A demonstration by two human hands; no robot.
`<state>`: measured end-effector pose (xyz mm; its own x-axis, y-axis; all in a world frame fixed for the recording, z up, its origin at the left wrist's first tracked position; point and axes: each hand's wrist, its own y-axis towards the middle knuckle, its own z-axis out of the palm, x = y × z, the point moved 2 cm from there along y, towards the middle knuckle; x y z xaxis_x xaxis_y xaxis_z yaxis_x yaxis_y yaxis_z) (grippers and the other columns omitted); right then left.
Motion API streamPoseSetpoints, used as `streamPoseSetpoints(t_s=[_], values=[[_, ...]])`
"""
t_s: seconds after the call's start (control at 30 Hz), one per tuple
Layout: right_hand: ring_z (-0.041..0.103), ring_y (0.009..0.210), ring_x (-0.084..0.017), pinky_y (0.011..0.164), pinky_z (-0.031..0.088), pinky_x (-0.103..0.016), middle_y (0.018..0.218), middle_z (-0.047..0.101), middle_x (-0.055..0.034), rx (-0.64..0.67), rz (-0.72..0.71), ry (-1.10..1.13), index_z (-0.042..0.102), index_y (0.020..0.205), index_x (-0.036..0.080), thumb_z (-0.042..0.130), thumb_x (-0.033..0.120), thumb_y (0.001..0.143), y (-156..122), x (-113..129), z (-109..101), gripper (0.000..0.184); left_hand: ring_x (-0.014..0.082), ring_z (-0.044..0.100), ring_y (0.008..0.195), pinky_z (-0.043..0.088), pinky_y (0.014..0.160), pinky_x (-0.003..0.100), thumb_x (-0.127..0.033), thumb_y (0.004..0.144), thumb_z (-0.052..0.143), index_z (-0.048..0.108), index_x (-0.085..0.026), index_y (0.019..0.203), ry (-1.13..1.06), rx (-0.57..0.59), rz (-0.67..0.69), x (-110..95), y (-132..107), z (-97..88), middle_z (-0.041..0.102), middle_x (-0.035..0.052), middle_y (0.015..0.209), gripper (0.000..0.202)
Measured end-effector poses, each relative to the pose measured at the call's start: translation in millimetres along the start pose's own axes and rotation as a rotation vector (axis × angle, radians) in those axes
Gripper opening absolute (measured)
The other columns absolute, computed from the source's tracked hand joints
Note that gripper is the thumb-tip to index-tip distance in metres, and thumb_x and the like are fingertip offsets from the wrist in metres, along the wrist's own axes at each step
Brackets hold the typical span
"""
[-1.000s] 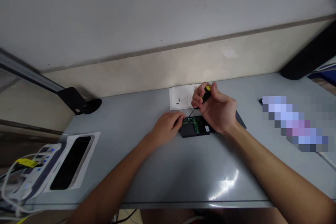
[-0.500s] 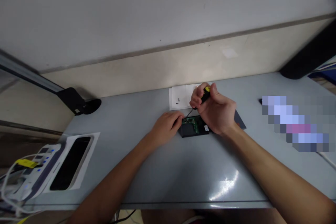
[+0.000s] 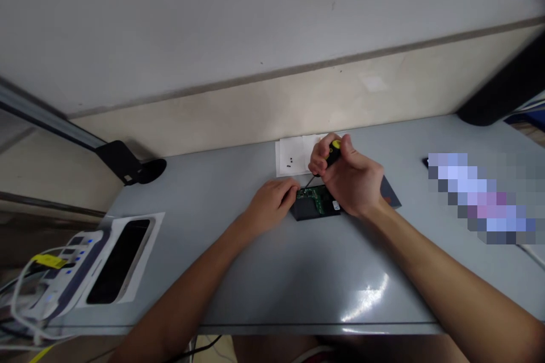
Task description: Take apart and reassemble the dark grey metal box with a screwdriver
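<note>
In my right hand (image 3: 351,184) I grip a screwdriver (image 3: 334,152) with a black and yellow handle. Its thin shaft slants down to the left, and the tip meets the upper left part of a green circuit board (image 3: 317,198). That board sits in a flat black device (image 3: 309,214) lying on the table. My left hand (image 3: 276,199) is closed at the device's left end, its fingertips beside the screwdriver tip. Part of the device is hidden under my right hand.
Behind the device lies white paper (image 3: 284,153) with several tiny dark screws (image 3: 290,160). A dark flat sheet (image 3: 389,191) shows to the right. At left, a phone (image 3: 121,261) rests on white paper beside a power strip (image 3: 76,264) with cables. A blurred-out object (image 3: 477,195) lies on the right.
The camera view has shifted slightly. Both hands and the screwdriver keep nearly the same place on the device; the tip appears marginally farther right of my left fingertips.
</note>
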<state>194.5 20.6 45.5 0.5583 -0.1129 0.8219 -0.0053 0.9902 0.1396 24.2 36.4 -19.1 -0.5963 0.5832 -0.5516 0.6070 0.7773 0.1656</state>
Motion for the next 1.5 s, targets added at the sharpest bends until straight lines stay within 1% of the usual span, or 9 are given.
streamPoseSetpoints(t_s=[0.17, 0.33, 0.5, 0.67, 0.8, 0.97, 1.07, 1.3, 1.5], values=[[0.039, 0.062, -0.015, 0.06, 0.042, -0.032, 0.073, 0.042, -0.0014, -0.01, -0.019, 0.005, 0.054, 0.066, 0.023, 0.053, 0.06, 0.099, 0.2, -0.3, 2.8, 0.05, 0.0205, 0.066, 0.084, 0.053, 0.085, 0.035, -0.022, 0.103, 0.039, 0.064, -0.022, 0.095, 0.003, 0.015, -0.017, -2.2, 0.1, -1.4, 0.072, 0.0036, 0.089, 0.026], [0.038, 0.062, -0.015, 0.06, 0.042, -0.032, 0.073, 0.041, -0.0013, 0.0, -0.006, 0.009, 0.053, 0.065, 0.022, 0.052, 0.061, 0.099, 0.2, 0.1, 3.6, 0.052, 0.0211, 0.067, 0.086, 0.053, 0.086, 0.036, -0.023, 0.104, 0.04, 0.065, -0.021, 0.096, -0.003, 0.0, -0.017, -2.6, -0.3, -1.8, 0.073, 0.0045, 0.092, 0.027], [0.038, 0.06, -0.015, 0.059, 0.041, -0.031, 0.07, 0.041, -0.0009, 0.002, 0.014, -0.021, 0.054, 0.066, 0.023, 0.051, 0.061, 0.1, 1.0, 4.0, 1.1, 0.051, 0.0202, 0.067, 0.083, 0.053, 0.084, 0.034, -0.022, 0.103, 0.04, 0.064, -0.021, 0.095, -0.011, 0.022, 0.0, -1.1, 0.6, -1.4, 0.071, 0.0036, 0.088, 0.025], [0.039, 0.061, -0.015, 0.06, 0.04, -0.032, 0.07, 0.043, -0.0012, -0.005, -0.011, 0.015, 0.056, 0.065, 0.022, 0.055, 0.056, 0.099, -0.8, 1.8, 3.0, 0.048, 0.0207, 0.068, 0.087, 0.053, 0.086, 0.034, -0.021, 0.103, 0.04, 0.064, -0.021, 0.097, 0.0, 0.011, -0.002, -1.5, -0.2, -1.5, 0.073, 0.0039, 0.093, 0.025], [0.04, 0.062, -0.015, 0.062, 0.041, -0.032, 0.071, 0.043, -0.0014, 0.035, 0.018, 0.006, 0.055, 0.066, 0.022, 0.053, 0.058, 0.1, -2.6, -0.3, 6.2, 0.05, 0.0213, 0.068, 0.094, 0.054, 0.091, 0.035, -0.022, 0.103, 0.04, 0.065, -0.022, 0.101, -0.001, -0.002, -0.006, -2.8, -1.0, -1.8, 0.075, 0.0046, 0.101, 0.026], [0.04, 0.061, -0.014, 0.061, 0.041, -0.032, 0.074, 0.044, -0.0018, 0.022, 0.0, -0.014, 0.056, 0.067, 0.022, 0.05, 0.057, 0.102, -0.8, 2.9, 3.3, 0.05, 0.0211, 0.068, 0.09, 0.054, 0.088, 0.035, -0.022, 0.103, 0.039, 0.065, -0.021, 0.097, 0.005, 0.01, -0.001, -1.8, -0.9, -1.7, 0.074, 0.0046, 0.095, 0.026], [0.04, 0.061, -0.015, 0.062, 0.042, -0.032, 0.073, 0.043, -0.0017, 0.013, -0.023, -0.031, 0.056, 0.067, 0.022, 0.049, 0.059, 0.102, -0.2, 2.8, 3.0, 0.051, 0.0209, 0.068, 0.089, 0.054, 0.089, 0.035, -0.021, 0.103, 0.04, 0.065, -0.021, 0.096, -0.004, 0.012, 0.003, -0.7, -0.8, -1.2, 0.074, 0.0043, 0.095, 0.026], [0.041, 0.062, -0.016, 0.065, 0.043, -0.033, 0.071, 0.043, -0.0015, 0.047, 0.004, -0.012, 0.055, 0.067, 0.022, 0.051, 0.058, 0.101, -2.6, -1.2, 5.1, 0.05, 0.021, 0.067, 0.088, 0.054, 0.087, 0.035, -0.023, 0.104, 0.042, 0.064, -0.021, 0.093, -0.003, 0.012, -0.015, -2.4, -0.7, -1.5, 0.073, 0.004, 0.094, 0.025], [0.04, 0.061, -0.015, 0.061, 0.041, -0.032, 0.069, 0.042, -0.0013, 0.034, 0.018, -0.017, 0.055, 0.066, 0.022, 0.05, 0.059, 0.101, -1.8, 2.8, 2.6, 0.051, 0.0206, 0.066, 0.089, 0.053, 0.088, 0.035, -0.024, 0.104, 0.039, 0.065, -0.022, 0.096, 0.002, 0.016, -0.021, -2.1, -1.4, -1.7, 0.073, 0.004, 0.095, 0.027]])
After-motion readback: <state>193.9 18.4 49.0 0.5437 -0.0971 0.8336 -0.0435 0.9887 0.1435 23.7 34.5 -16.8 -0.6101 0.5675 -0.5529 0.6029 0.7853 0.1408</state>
